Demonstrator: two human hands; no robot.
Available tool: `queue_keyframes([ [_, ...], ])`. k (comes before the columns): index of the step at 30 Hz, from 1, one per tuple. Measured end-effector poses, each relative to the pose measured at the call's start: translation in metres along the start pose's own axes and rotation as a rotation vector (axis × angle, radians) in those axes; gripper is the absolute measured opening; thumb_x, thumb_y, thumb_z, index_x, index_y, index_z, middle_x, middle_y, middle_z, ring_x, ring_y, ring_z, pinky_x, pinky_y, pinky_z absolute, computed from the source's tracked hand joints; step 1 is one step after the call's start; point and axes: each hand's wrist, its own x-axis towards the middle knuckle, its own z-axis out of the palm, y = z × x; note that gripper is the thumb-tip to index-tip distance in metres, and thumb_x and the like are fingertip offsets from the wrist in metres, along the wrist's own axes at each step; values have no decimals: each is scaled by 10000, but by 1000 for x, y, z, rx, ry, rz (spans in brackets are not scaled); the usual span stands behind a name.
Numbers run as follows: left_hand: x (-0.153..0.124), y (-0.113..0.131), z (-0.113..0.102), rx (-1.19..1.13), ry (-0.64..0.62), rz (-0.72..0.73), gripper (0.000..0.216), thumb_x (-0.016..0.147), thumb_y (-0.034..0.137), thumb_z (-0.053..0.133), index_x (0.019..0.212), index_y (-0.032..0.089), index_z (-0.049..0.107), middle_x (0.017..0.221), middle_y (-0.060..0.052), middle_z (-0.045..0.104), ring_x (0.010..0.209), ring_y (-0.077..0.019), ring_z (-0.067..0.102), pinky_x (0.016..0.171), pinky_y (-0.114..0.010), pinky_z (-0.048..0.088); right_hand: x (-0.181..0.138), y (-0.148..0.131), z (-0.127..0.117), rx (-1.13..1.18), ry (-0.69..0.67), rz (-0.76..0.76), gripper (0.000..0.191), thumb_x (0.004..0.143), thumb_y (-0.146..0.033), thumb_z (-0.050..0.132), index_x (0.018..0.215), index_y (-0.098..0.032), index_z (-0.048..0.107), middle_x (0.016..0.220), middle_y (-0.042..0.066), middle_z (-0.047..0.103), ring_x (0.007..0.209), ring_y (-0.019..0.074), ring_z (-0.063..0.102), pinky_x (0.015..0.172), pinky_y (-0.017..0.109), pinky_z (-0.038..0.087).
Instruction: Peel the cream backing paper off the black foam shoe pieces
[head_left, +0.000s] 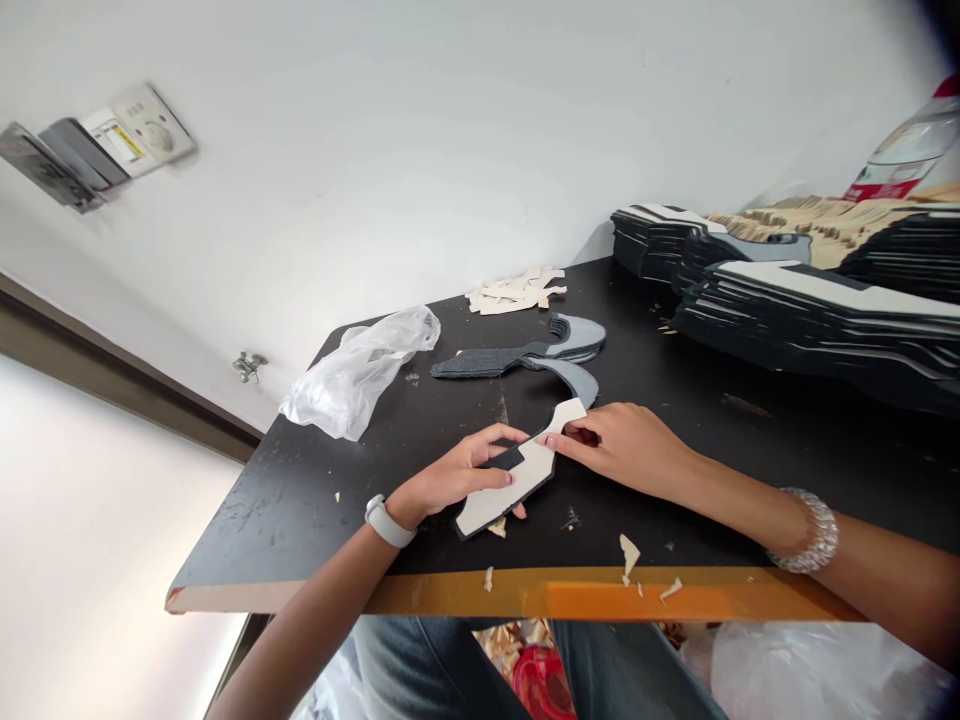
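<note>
Held over the table's near edge is a flat cut piece (536, 465), cream on its upper face with a dark rim and a dark patch. My left hand (469, 470) grips its lower part, thumb on the face and fingers reaching underneath. At the upper end, my right hand (622, 445) pinches the piece near its narrow tip. Just beyond lies a small stack of grey cut pieces (517, 355) with curved ends. A curved light-grey end (574, 380) shows right behind the held piece; I cannot tell which piece it belongs to.
On the black table (300, 530) lie a clear plastic bag (364, 370) and cream scraps (517, 290). Tall stacks of dark cut pieces (817, 310) stand at the right, with a bottle (904, 150) behind. Small torn bits (628, 555) lie along the front edge.
</note>
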Motion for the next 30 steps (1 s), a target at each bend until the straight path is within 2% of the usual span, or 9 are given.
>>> queue_keyframes([
  [3, -3, 5, 1, 23, -3, -30, 400, 802, 243, 674, 1118, 241, 429, 1067, -47, 572, 670, -160, 695, 532, -206, 543, -2, -3, 3, 72, 15, -16, 500, 895, -587, 406, 617, -203, 564, 615, 31, 646, 583, 172, 573, 527, 280, 284],
  [7, -6, 8, 5, 32, -30, -62, 263, 883, 370, 577, 1023, 229, 406, 1058, -57, 595, 606, -142, 677, 466, -191, 506, -4, -7, 7, 126, 9, -112, 423, 917, -537, 409, 722, -199, 572, 664, 23, 663, 594, 162, 585, 555, 275, 322],
  [10, -3, 7, 5, 42, -53, -70, 274, 892, 428, 551, 974, 220, 393, 1036, -69, 633, 581, -143, 673, 432, -181, 479, -5, -8, 8, 125, 6, -123, 410, 913, -528, 421, 725, -199, 578, 658, 21, 664, 585, 160, 584, 548, 277, 319],
  [13, 0, 4, 4, 19, -63, -65, 304, 865, 422, 586, 928, 213, 376, 1032, -84, 667, 601, -160, 685, 464, -204, 495, -5, -9, 5, 118, 1, -89, 419, 885, -552, 458, 680, -208, 580, 646, 13, 661, 584, 160, 581, 531, 272, 304],
  [18, 2, 3, 3, 13, -80, -86, 293, 839, 375, 591, 857, 211, 348, 822, -58, 701, 574, -171, 667, 472, -216, 475, -2, -9, 4, 177, 6, -42, 373, 849, -540, 515, 668, -216, 552, 615, -8, 629, 552, 140, 546, 510, 253, 291],
  [21, 1, 4, 2, 76, -94, -65, 284, 822, 366, 597, 829, 202, 365, 752, -31, 681, 556, -131, 626, 473, -182, 425, 1, -3, 7, 246, 29, -4, 376, 834, -537, 532, 646, -215, 488, 569, -23, 573, 515, 126, 500, 497, 247, 292],
  [25, 0, 7, 2, 240, -59, -45, 245, 816, 364, 607, 823, 176, 450, 633, 32, 573, 547, -81, 521, 505, -167, 390, 2, 2, 9, 384, 12, -61, 349, 859, -505, 507, 668, -216, 464, 565, -43, 515, 516, 113, 460, 509, 240, 315],
  [27, 1, 8, 3, 300, -63, -60, 248, 810, 382, 618, 844, 160, 511, 631, 41, 525, 556, -72, 491, 526, -170, 406, 1, 0, 10, 411, 4, -80, 326, 869, -475, 505, 678, -214, 467, 570, -47, 504, 525, 109, 449, 513, 237, 315],
  [30, 4, 6, 5, 297, -57, -89, 355, 827, 488, 582, 932, 150, 555, 708, 13, 552, 574, -88, 539, 530, -198, 456, -2, -5, 8, 450, 4, -96, 300, 879, -452, 501, 704, -209, 506, 591, -41, 525, 539, 108, 456, 519, 235, 319],
])
